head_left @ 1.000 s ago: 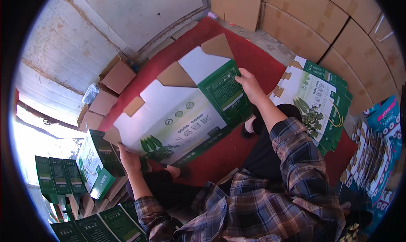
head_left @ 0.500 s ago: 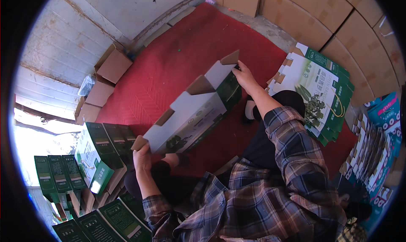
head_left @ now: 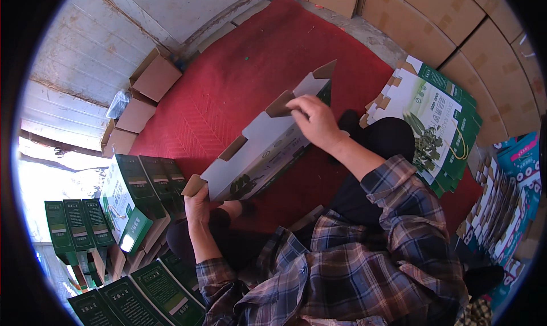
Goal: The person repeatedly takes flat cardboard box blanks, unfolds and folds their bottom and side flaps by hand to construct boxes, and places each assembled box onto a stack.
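The person sits on a red woven floor mat (head_left: 228, 92) and holds a long white-and-green printed cardboard carton (head_left: 259, 149), partly folded up, above the lap and slanting from lower left to upper right over the middle of the mat. Its white inner face is turned up, its brown raw-card flaps stand along the upper edge, and its green printed side faces the person.

The left hand (head_left: 198, 203) is clenched around the carton's lower left end, thumb on the brown corner flap there. The right hand (head_left: 314, 120) grasps the carton near its upper right end, fingers curled over the top edge just beside a raised brown flap. Both forearms wear plaid flannel sleeves (head_left: 399, 212).

Near the mat's right edge lies a fanned stack of flat white-and-green carton blanks (head_left: 439, 121), touching the person's dark trouser leg. Beyond the mat's far right corner stand plain brown cardboard sheets (head_left: 433, 24) against the wall. Off the mat's left edge sit several open small brown cardboard boxes (head_left: 154, 78) in a row, with a clear plastic bag (head_left: 118, 103) between them. Near the mat's near left corner stand finished upright green cartons (head_left: 134, 195), more of them further left and below. At the right rim of the view leans a pile of blue-and-white printed card packs (head_left: 515, 172).
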`<state>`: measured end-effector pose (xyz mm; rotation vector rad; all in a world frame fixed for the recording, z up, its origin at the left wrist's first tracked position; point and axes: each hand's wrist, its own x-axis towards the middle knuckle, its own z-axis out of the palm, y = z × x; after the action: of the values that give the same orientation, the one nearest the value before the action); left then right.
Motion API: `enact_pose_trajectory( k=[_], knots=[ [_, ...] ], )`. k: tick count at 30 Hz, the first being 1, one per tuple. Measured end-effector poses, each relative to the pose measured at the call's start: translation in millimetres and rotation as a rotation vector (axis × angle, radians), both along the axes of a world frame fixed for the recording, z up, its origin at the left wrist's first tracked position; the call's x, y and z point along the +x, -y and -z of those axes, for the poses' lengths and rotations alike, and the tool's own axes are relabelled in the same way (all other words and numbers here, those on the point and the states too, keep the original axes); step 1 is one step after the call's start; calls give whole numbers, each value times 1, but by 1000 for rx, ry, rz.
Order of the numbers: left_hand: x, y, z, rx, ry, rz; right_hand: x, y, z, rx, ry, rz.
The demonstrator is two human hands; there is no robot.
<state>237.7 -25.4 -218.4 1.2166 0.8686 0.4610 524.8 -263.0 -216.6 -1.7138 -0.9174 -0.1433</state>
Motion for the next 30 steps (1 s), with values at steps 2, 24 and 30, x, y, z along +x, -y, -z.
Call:
enact_pose_trajectory(
  k=[2, 24, 30],
  knots=[
    [-4, -3, 9, 75, 83, 39, -11, -12, 6, -3, -95, -23],
    [-10, -10, 29, 32, 90, -18, 6, 12, -16, 169, 75, 242],
    [-8, -6, 26, 48, 83, -41, 9, 10, 16, -141, -136, 388]
  ],
)
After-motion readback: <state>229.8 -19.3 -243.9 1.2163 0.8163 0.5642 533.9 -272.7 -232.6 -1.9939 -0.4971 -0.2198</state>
